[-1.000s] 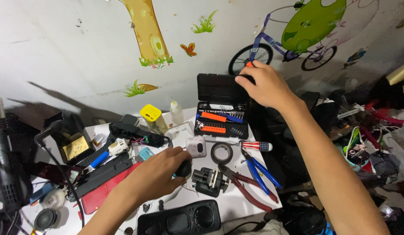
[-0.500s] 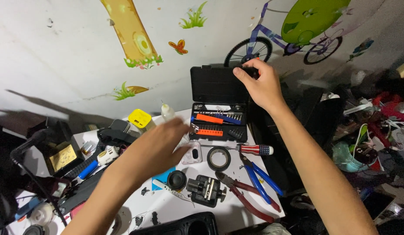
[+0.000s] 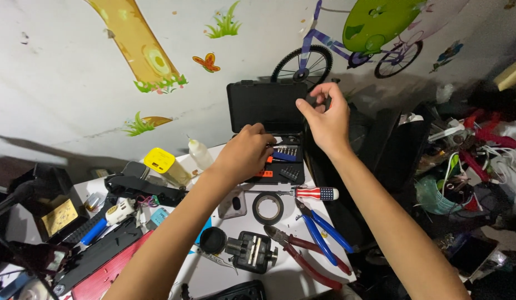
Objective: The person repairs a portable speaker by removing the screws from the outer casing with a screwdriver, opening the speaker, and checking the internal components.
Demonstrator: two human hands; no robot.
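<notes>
On the table, the black tool case [image 3: 266,105] stands open, lid upright.

Two bare hands are in view, the left hand [image 3: 244,153] and the right hand [image 3: 323,118]. One open black plastic tool case [image 3: 266,105] stands on the table. There are two pairs of pliers: one with blue handles [image 3: 319,225] and one with dark red handles [image 3: 302,256]. One screwdriver with a red, white and blue striped handle [image 3: 316,193] lies there, with one black ring of tape [image 3: 268,208]. One small yellow box [image 3: 159,160] and one small white plastic bottle [image 3: 199,153] complete the count.
</notes>
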